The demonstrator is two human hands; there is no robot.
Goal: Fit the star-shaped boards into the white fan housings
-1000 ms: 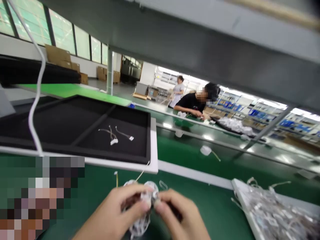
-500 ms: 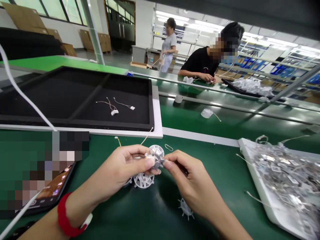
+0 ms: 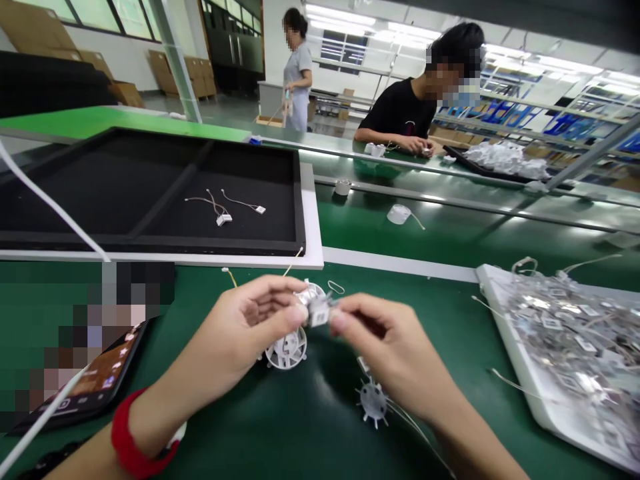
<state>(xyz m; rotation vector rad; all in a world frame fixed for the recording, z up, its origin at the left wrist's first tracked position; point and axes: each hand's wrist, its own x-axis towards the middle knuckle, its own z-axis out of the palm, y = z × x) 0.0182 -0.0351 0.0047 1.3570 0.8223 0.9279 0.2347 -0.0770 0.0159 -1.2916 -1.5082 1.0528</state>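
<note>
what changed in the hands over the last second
The view tipped down and steadied, so a spiked disc and phone show. Left hand and right hand still pinch the small white part together above the wheel. Black tray unchanged.

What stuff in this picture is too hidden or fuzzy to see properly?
- Small white plastic part, head view: pinched between the left hand and right hand, whose fingertips cover its shape.
- Black smartphone, head view: its upper part is blurred out by a pixelated block.
- White tray of silvery wired pieces, head view: cut off by the right edge, and the pieces are too small to distinguish.
</note>
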